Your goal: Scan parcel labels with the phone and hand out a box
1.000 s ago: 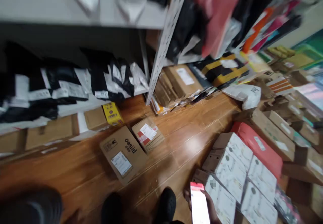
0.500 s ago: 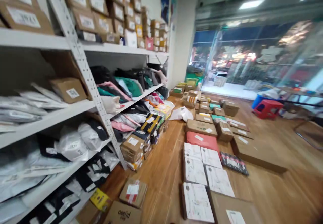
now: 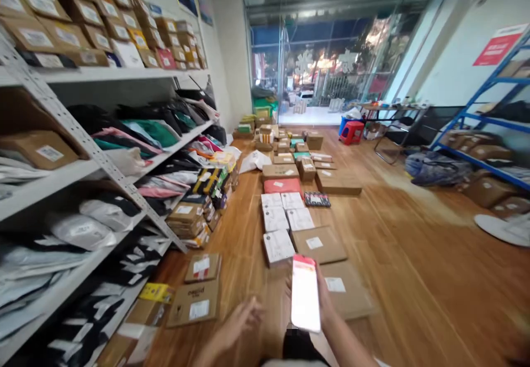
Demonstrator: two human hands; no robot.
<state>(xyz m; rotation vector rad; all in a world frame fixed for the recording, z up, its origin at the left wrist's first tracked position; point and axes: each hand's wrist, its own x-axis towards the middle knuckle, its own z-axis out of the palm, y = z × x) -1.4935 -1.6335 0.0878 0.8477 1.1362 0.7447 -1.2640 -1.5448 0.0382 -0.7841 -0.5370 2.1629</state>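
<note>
My right hand is wrapped around a smartphone with a lit, mostly white screen and a red band on top. To its left, my left hand hovers low over the wooden floor, apart from the phone. Motion smears its fingers, and no object shows in it. Beyond the phone lie white boxes in two columns and flat brown cartons with labels. Left of my left hand, a small labelled carton rests by a larger brown carton.
White shelving full of bagged parcels and boxes runs along the left. More parcels line the floor toward the glass front. A red stool, a chair and a blue rack stand at the right.
The view has swung right and tilted down, bringing the blue rack in. Both my hands and the phone in my right hand have come into view.
</note>
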